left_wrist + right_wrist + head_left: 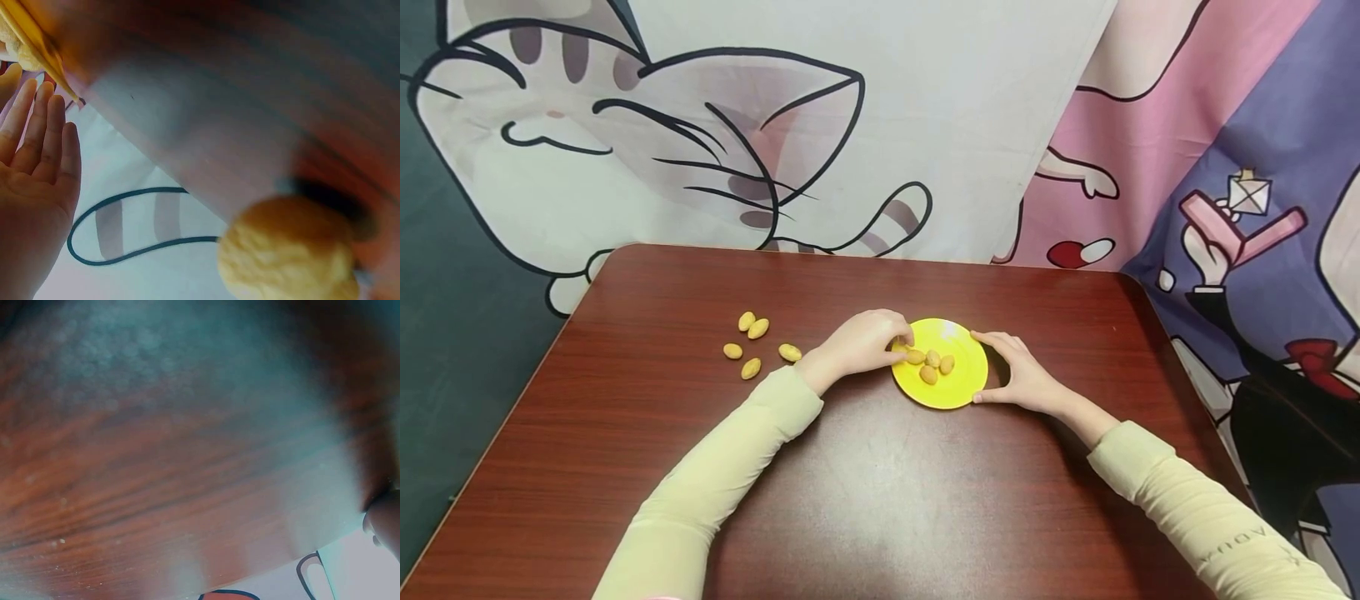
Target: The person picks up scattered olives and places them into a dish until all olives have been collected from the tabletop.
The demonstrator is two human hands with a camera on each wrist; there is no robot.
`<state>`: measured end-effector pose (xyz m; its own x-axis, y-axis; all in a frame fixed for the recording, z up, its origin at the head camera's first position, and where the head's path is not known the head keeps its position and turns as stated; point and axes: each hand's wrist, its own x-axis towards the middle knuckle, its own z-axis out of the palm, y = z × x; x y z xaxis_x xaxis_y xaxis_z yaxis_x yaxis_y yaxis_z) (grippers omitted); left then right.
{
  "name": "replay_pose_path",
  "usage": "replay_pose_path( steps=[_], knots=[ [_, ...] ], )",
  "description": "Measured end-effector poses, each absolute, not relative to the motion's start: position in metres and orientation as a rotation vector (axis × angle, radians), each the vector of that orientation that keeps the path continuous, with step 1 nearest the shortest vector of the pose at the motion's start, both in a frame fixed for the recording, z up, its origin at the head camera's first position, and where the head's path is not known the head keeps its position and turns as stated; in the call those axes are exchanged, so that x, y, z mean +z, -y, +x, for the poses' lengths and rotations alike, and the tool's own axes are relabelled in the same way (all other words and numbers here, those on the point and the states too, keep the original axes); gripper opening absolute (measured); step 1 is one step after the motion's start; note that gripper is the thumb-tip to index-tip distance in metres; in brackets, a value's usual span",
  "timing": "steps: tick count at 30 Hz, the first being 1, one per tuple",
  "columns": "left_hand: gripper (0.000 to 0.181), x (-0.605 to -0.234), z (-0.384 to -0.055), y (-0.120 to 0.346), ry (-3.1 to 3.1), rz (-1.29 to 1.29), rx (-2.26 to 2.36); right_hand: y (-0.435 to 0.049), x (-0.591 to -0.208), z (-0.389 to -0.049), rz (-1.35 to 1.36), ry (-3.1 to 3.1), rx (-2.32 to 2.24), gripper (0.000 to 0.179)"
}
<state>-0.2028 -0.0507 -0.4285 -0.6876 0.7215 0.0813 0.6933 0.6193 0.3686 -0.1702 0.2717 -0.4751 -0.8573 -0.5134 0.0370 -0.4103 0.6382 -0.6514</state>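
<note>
A round yellow plate [958,387] lies on the table with several small, oval, yellowish-brown nut-like pieces [928,375] in it. My left hand [865,340] reaches over the plate's left rim, its thumb tip right beside one of these pieces [915,357]. The left wrist view shows that hand's palm [37,187] with the fingers extended below the plate's tilted-looking edge [37,44]. My right hand [1021,375] holds the plate's right rim, with thumb and forefinger spread around it. In the right wrist view only a bit of a finger [384,522] shows at the edge.
Several more of the pieces [751,368] lie loose left of the plate, one [790,353] close to my left wrist. The reddish-brown wooden table [880,500] ends at the back against a cartoon-print cloth [970,108].
</note>
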Motion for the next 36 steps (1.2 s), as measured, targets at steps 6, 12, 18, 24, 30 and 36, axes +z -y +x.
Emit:
replay_pose_path(
  steps=[6,12,18,24,30,36],
  knots=[
    [0.017,-0.424,-0.201,0.066,-2.774,1.147,0.611,-0.271,-0.474,-0.169,-0.769,-2.695,-1.025,0.107],
    [0.017,-0.42,-0.199,0.082,-2.805,1.089,0.642,-0.272,-0.474,-0.169,-0.768,-2.698,-1.024,0.107],
    [0.019,-0.418,-0.196,0.102,-2.83,1.006,0.682,-0.272,-0.474,-0.169,-0.766,-2.689,-1.021,0.106],
    [0.021,-0.416,-0.193,0.125,-2.868,0.904,0.739,-0.272,-0.475,-0.169,-0.765,-2.691,-1.019,0.106],
    [0.022,-0.412,-0.19,0.148,-2.907,0.85,0.776,-0.272,-0.475,-0.169,-0.755,-2.692,-1.013,0.107],
    [0.022,-0.413,-0.188,0.167,-2.946,0.799,0.758,-0.272,-0.475,-0.169,-0.75,-2.691,-1.012,0.106]
  ],
)
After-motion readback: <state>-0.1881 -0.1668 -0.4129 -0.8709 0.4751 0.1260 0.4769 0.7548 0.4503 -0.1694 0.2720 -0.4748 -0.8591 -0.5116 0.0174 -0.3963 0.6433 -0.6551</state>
